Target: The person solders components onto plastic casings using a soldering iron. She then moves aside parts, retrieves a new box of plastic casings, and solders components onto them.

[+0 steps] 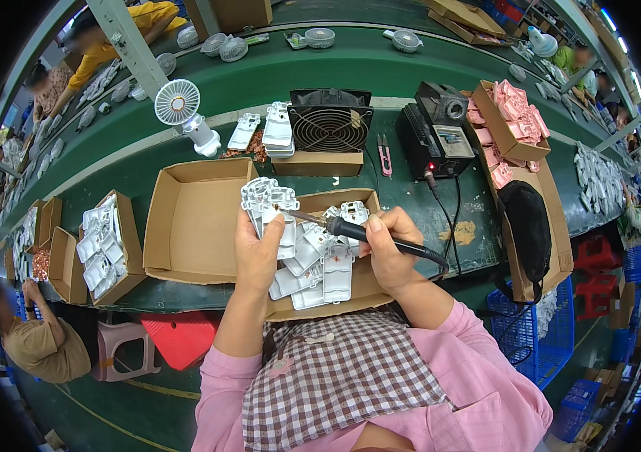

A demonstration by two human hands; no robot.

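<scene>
My left hand (257, 248) is closed round several white plastic housing parts (264, 193), held up in front of me above the table. In my right hand (390, 252) is a soldering iron (347, 230) with a black handle, its metal shaft pointing left. The iron's tip is at the small metal piece on the held housings, next to my left thumb; whether it touches, I cannot tell. Below both hands a cardboard box (366, 295) holds more white plastic housings (337, 275), lying loosely over each other.
An open cardboard box (192, 248) stands left of my hands. Behind are a black fan (329, 126), a white desk fan (178, 103), pink-handled snips (384, 157) and a soldering station (441, 143) with a trailing cord. Pink parts (512, 113) fill a box at right. Co-workers sit around.
</scene>
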